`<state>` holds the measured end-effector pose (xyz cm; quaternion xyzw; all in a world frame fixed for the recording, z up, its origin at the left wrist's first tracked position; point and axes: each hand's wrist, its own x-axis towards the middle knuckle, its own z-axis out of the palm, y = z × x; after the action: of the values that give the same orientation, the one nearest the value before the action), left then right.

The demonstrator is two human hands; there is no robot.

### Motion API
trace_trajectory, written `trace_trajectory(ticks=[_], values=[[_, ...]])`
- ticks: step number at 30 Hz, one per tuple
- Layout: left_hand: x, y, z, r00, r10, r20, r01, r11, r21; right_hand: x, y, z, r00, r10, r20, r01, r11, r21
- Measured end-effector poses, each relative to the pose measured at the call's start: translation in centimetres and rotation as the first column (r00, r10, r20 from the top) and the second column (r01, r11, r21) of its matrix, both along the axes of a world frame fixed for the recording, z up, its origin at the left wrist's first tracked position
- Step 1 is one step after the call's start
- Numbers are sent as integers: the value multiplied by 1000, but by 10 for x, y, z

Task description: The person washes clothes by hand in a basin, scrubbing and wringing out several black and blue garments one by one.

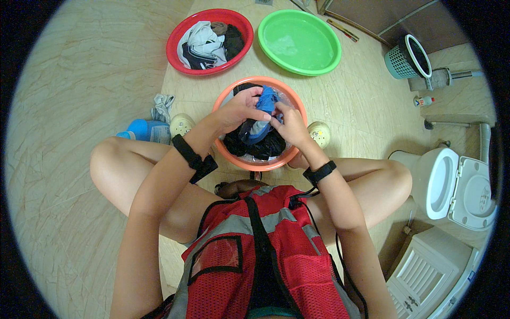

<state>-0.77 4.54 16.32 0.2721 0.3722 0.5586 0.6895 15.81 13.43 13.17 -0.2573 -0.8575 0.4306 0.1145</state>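
Observation:
Before me on the tiled floor stands an orange plastic basin (228, 156) with dark, wet clothes (267, 148) in sudsy water. Over it, my left hand (239, 111) grips the left side of a blue cloth garment (266, 99), its fingers curled at the edge. My right hand (290, 123) pinches the garment's right side, thumb and fingers close together. A lower part of the garment, blue and grey, hangs down onto the dark clothes. Its full shape is hidden by folds and fingers.
Beyond are a red basin (170, 50) of clothes and a green basin (338, 50) holding water. A blue bottle (148, 130) and a grey cloth (163, 105) lie left. Rightward are a lattice bin (399, 62), a small bottle (423, 101), a toilet (431, 183) and a white cabinet (424, 275).

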Motion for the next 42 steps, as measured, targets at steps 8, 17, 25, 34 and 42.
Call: trace_trajectory(ticks=[8, 17, 25, 34, 42], values=[[-18, 1, -4, 933, 30, -359, 0, 996, 84, 13, 29, -7, 946, -313, -86, 301, 945, -131], [-26, -7, -16, -81, 345, -935, -108, 930, 353, 7, 35, 26, 931, -285, -227, 203, 924, -324], [-41, -18, -48, -387, 273, -881, -78, 942, 326, 8, 30, 68, 949, -273, -161, 114, 768, -630], [-61, -37, -87, 9, -66, -998, -271, 960, -66, 27, 46, 93, 971, -120, -206, -24, 810, -586], [-67, -43, -102, 265, -109, -958, -348, 916, -200, 31, 54, 74, 938, -327, -114, 344, 842, 415]])
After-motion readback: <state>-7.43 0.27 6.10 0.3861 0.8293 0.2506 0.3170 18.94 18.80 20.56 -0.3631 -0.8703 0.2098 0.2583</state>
